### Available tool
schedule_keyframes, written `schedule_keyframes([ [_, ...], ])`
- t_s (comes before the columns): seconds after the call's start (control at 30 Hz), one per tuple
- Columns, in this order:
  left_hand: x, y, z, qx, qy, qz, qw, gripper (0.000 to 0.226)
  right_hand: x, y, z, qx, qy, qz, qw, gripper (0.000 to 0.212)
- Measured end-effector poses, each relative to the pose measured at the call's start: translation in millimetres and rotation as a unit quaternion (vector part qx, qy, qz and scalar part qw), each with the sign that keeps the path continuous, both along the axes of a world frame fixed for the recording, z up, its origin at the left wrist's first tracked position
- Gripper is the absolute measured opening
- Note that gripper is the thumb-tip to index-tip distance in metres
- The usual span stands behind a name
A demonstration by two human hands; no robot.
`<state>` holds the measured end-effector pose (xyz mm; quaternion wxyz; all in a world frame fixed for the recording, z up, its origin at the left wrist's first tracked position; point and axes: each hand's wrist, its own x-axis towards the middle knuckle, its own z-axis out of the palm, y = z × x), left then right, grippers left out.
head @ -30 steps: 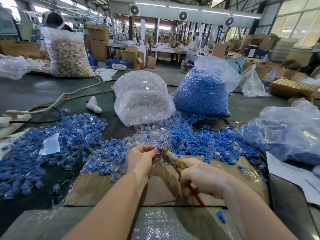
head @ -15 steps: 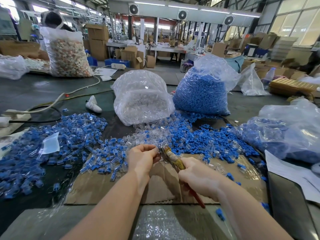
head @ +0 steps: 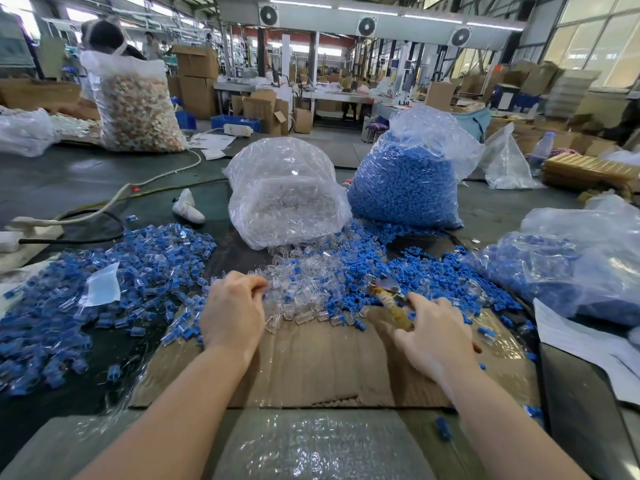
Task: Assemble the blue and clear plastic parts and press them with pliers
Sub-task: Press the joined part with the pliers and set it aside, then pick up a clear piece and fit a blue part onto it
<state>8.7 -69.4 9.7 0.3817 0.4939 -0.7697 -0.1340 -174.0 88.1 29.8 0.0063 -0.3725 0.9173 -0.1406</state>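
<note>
A heap of assembled blue-and-clear pieces [head: 104,271] lay at nine o'clock. The left hand [head: 233,311] reached into the loose clear parts [head: 304,292] at twelve, fingers curled; whether it pinched one I cannot tell. At two o'clock, the right hand [head: 433,336] gripped the pliers [head: 391,301] beside the blue parts [head: 443,275].

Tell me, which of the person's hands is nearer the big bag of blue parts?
Right. The right hand, holding the pliers, lies below the bag of blue parts; the left hand is farther left.
</note>
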Motion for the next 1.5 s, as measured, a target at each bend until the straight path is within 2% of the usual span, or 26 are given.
schedule_keyframes([
  [0.13, 18, -17, -5, -0.006, -0.121, 0.056, 0.991, 0.021, -14, 4, -12, 0.037, 0.1, -0.017, 0.994, 0.058],
  [0.23, 19, -20, -5, 0.004, -0.145, 0.079, 0.986, 0.023, -19, 3, -18, 0.053, 0.14, -0.017, 0.989, 0.062],
  [0.3, 14, -17, -5, -0.003, -0.13, 0.073, 0.989, 0.023, -21, 2, -21, 0.062, 0.145, -0.013, 0.987, 0.065],
  [0.37, 4, -9, -5, -0.018, -0.089, 0.032, 0.995, 0.023, -21, 1, -25, 0.063, 0.148, -0.015, 0.987, 0.067],
  [0.47, -15, 9, -8, -0.009, -0.024, -0.082, 0.996, 0.018, -20, 0, -28, 0.07, 0.156, -0.023, 0.985, 0.067],
  [0.57, -33, 27, -18, 0.032, -0.009, -0.17, 0.985, 0.02, -19, 0, -27, 0.087, 0.155, -0.031, 0.983, 0.067],
  [0.67, -47, 40, -25, 0.046, -0.004, -0.204, 0.978, 0.023, -13, -1, -22, 0.093, 0.167, -0.04, 0.981, 0.062],
  [0.7, -51, 43, -26, 0.042, -0.006, -0.211, 0.977, 0.025, -9, -2, -21, 0.072, 0.176, -0.029, 0.981, 0.059],
  [0.77, -56, 47, -29, 0.034, -0.019, -0.223, 0.974, 0.03, 1, -6, -19, -0.039, 0.173, 0.039, 0.983, 0.045],
  [0.83, -57, 48, -30, 0.036, -0.036, -0.232, 0.971, 0.033, 13, -14, -18, -0.14, 0.135, 0.116, 0.974, 0.031],
  [0.9, -57, 47, -31, 0.039, -0.047, -0.238, 0.969, 0.032, 23, -23, -22, -0.138, 0.084, 0.146, 0.976, 0.025],
  [1.0, -54, 47, -30, 0.047, -0.036, -0.236, 0.97, 0.024, 28, -34, -34, -0.126, 0.047, 0.122, 0.983, 0.022],
  [1.17, -53, 48, -28, 0.059, -0.013, -0.222, 0.973, 0.006, 30, -41, -48, -0.15, 0.036, 0.077, 0.985, 0.02],
  [1.37, -52, 48, -28, 0.062, 0.017, -0.209, 0.976, 0.014, 30, -39, -54, -0.206, 0.008, 0.073, 0.976, 0.031],
  [1.43, -51, 48, -30, 0.057, 0.015, -0.212, 0.975, 0.028, 30, -37, -54, -0.211, 0.011, 0.065, 0.975, 0.034],
  [1.5, -51, 47, -30, 0.054, 0.011, -0.217, 0.975, 0.033, 30, -36, -54, -0.206, 0.011, 0.073, 0.976, 0.035],
])
